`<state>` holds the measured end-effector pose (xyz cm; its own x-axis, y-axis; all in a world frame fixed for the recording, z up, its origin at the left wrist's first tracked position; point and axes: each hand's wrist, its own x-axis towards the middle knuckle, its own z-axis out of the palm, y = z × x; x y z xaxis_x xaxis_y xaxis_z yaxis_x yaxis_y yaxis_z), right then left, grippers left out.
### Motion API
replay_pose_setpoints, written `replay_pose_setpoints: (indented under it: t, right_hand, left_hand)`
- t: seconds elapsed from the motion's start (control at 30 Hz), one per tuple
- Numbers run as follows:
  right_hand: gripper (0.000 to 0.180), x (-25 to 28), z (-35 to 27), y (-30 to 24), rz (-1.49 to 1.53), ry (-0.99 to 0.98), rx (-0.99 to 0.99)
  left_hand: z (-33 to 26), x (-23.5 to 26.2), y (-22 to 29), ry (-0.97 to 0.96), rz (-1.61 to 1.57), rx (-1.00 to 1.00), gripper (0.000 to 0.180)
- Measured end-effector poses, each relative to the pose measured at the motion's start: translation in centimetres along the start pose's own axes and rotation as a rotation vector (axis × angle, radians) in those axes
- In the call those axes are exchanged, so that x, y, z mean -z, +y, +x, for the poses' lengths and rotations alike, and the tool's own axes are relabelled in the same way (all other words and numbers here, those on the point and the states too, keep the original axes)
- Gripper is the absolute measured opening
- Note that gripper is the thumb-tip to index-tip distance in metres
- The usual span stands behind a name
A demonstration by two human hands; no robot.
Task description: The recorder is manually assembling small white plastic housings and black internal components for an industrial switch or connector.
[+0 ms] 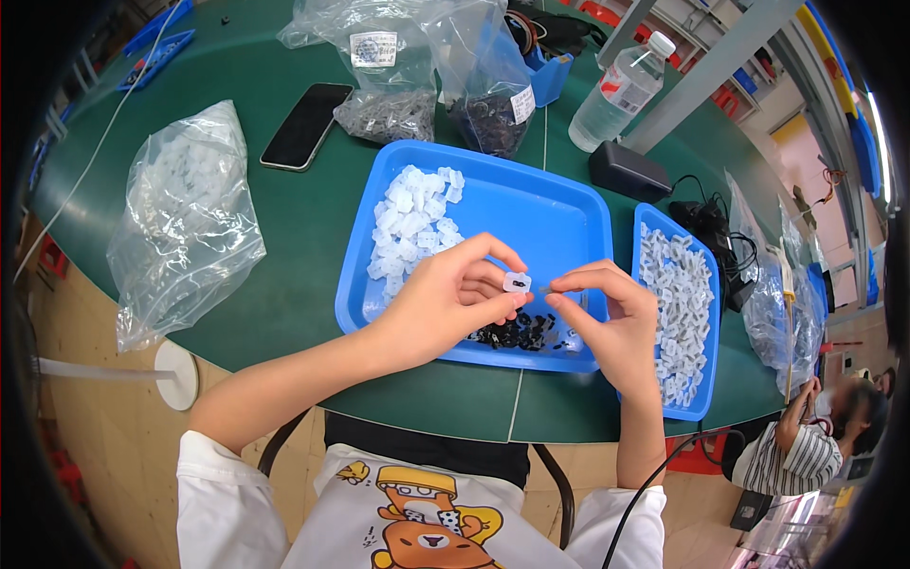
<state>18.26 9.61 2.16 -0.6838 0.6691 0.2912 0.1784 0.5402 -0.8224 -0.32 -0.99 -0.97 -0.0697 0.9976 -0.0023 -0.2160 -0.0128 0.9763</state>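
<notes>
Between the thumb and fingers of my left hand [445, 294] is a small translucent white plastic piece [517, 283] with a black part set in its middle. Just to its right, my right hand [607, 308] pinches a tiny greyish part [545, 290], too small to name. Both hands are over a blue tray [540, 175]. A heap of white translucent pieces [409, 223] lies in its left side, and small black parts [521, 332] are scattered along its near edge, partly behind my left hand.
A narrower blue tray [713, 327] of small grey-white parts stands at the right. Beyond are bags of grey parts [389, 114] and dark parts [488, 119], a phone [306, 126], a water bottle [621, 93] and a black box [629, 171]. A plastic bag [190, 218] lies left.
</notes>
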Motion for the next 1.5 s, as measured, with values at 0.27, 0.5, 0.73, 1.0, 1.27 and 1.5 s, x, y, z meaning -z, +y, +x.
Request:
replay_pose_setpoints:
  t: [0.27, 0.5, 0.73, 1.0, 1.27, 1.5]
  right_hand:
    - [0.015, -0.14, 0.02, 0.08, -0.008, -0.031, 0.043]
    - [0.015, -0.23, -0.01, 0.02, -0.03, -0.044, 0.073]
    - [0.015, -0.36, -0.05, -0.01, -0.025, -0.015, 0.087]
    - [0.015, -0.29, -0.1, 0.04, -0.024, -0.007, 0.08]
    - [0.015, -0.39, -0.19, 0.13, -0.015, -0.021, 0.096]
    - [0.016, -0.42, -0.31, 0.21, -0.024, -0.041, 0.092]
  left_hand:
    - [-0.23, -0.12, 0.25, 0.026, 0.009, -0.02, 0.022]
    - [-0.22, -0.2, 0.09, 0.011, 0.013, -0.029, 0.023]
    - [-0.37, -0.31, 0.44, 0.031, -0.041, -0.004, 0.024]
    - [-0.4, -0.32, 0.47, 0.022, -0.067, -0.017, 0.025]
    - [-0.47, -0.27, 0.53, 0.008, -0.037, 0.013, 0.023]
    - [-0.5, -0.42, 0.45, 0.02, 0.042, 0.018, 0.022]
